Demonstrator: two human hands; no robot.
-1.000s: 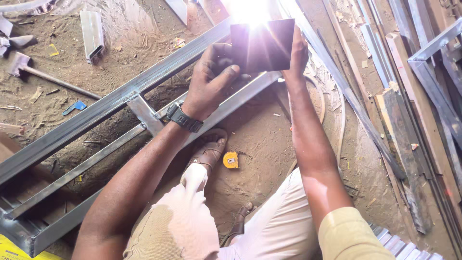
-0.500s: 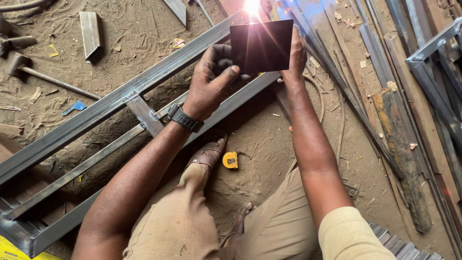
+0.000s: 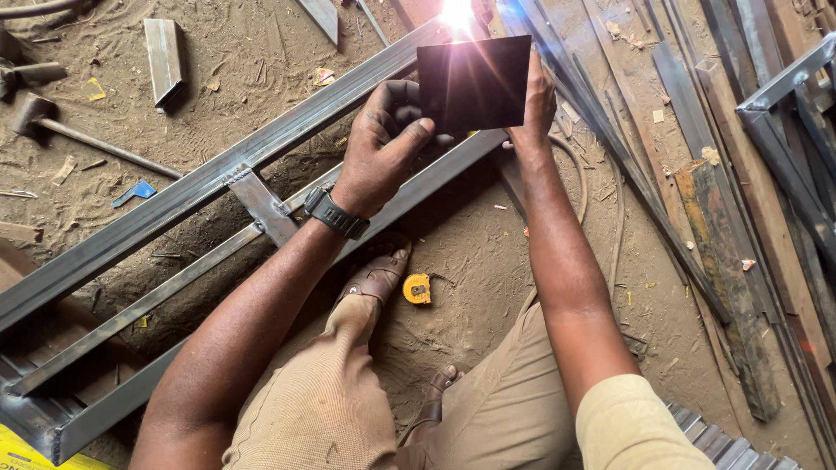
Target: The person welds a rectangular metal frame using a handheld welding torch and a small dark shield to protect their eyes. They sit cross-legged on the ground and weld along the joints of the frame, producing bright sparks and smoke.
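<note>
Knees in tan trousers (image 3: 331, 409) fill the near edge of the view, with a sandalled foot (image 3: 376, 277) planted on the sandy floor (image 3: 488, 261) and a yellow tape measure (image 3: 417, 288) lying just beside it. Past the foot, a steel frame (image 3: 200, 187) of square tubes runs diagonally across the floor, joined by a short cross-piece. Above the frame, the left hand (image 3: 383, 144), with a black watch at its wrist, has its grip clenched on the left edge of a dark square glass plate (image 3: 475, 83), thumb on the near face. The right hand (image 3: 535, 100) clasps the plate's right edge, fingers hidden behind it. A bright welding glare (image 3: 457, 13) burns just over the plate's top edge. Farther left lie a hammer (image 3: 78, 139) and a short steel offcut (image 3: 164, 59); long metal strips (image 3: 714, 174) lie at right.
</note>
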